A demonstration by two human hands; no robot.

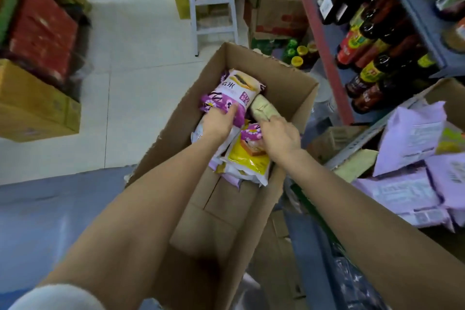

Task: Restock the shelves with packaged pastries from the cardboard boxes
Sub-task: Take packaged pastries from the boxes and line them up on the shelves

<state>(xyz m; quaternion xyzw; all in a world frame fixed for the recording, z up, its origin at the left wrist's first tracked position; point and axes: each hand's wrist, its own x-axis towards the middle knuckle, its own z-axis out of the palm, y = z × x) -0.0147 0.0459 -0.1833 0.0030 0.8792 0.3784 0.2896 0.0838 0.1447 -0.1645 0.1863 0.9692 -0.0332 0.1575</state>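
An open cardboard box [281, 75] stands on the floor in front of me with several pastry packs in its far end. My left hand [217, 121] grips a purple-and-white pastry pack [232, 92] at its near edge. My right hand [279, 134] reaches into the box beside it, fingers curled over a purple-topped pack [251, 134]; what it holds is partly hidden. A yellow pastry pack [247, 158] lies under that hand. A beige bundle [264, 108] sits between the hands. The box's near half shows bare cardboard.
At right, a blue shelf [324, 58] carries dark sauce bottles [372, 30]. A second box [440, 90] of pale purple packs [412, 133] sits at lower right. A white stepladder [214, 2] stands behind. Red and yellow cartons [37, 98] line the left.
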